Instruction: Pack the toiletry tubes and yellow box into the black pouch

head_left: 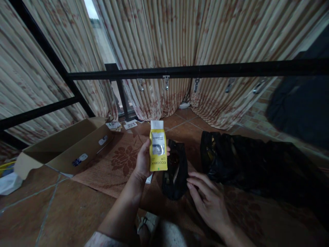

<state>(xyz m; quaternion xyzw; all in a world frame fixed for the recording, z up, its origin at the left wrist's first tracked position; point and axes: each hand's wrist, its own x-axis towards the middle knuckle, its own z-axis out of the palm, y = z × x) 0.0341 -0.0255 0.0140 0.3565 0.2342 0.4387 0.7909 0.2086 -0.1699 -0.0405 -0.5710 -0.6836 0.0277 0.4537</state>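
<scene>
My left hand (144, 159) is wrapped round a yellow packet (158, 164) with a white top end. The packet is held up in front of me, its large printed name upside down. Just behind and below it lies a small black pouch (175, 187), its mouth open, with dark contents I cannot make out. At the pouch's right edge, the thumb and fingertips of my right hand (209, 200) are pinched together on the black material.
An open cardboard box (84, 151) stands at left on the reddish patterned mat (120, 157). At right lies a large black plastic bag (241, 164). Small papers (130, 125) lie near the curtains (164, 37). A black metal rail (154, 73) crosses ahead.
</scene>
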